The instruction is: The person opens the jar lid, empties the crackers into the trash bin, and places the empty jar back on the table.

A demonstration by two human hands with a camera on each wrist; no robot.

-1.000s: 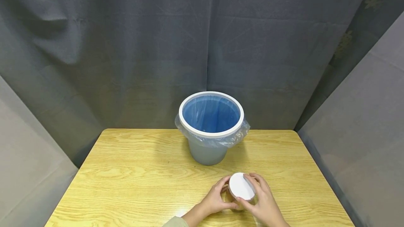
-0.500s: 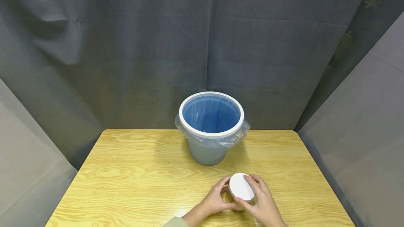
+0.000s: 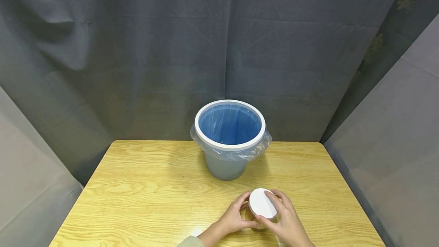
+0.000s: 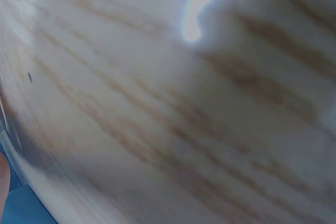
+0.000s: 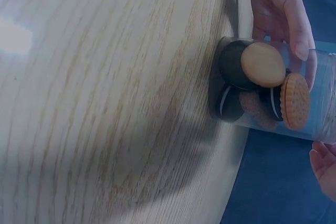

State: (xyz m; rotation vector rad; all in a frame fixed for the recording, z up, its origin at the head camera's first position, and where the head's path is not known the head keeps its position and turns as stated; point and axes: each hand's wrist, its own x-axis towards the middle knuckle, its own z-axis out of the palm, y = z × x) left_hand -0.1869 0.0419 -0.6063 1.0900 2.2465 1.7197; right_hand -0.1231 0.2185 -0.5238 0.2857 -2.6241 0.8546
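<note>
A clear jar of cookies stands upright on the wooden table, capped by a white lid in the head view. Inside it, the right wrist view shows dark sandwich cookies with a pale round cookie and a ridged tan biscuit. My left hand grips the jar's body from the left. Thumb and fingers of my right hand hold the lid from the right, one finger lying over its top. The left wrist view has mostly blurred tabletop, with a sliver of finger at its edge.
Behind the jar stands a grey bin with a white rim and a clear plastic liner folded outward. The wooden table reaches back to a dark curtain. Pale fabric panels flank both sides.
Hardly anything differs. My right hand shifts very slightly at the lid, while my left hand, the jar and the bin stay in place.
</note>
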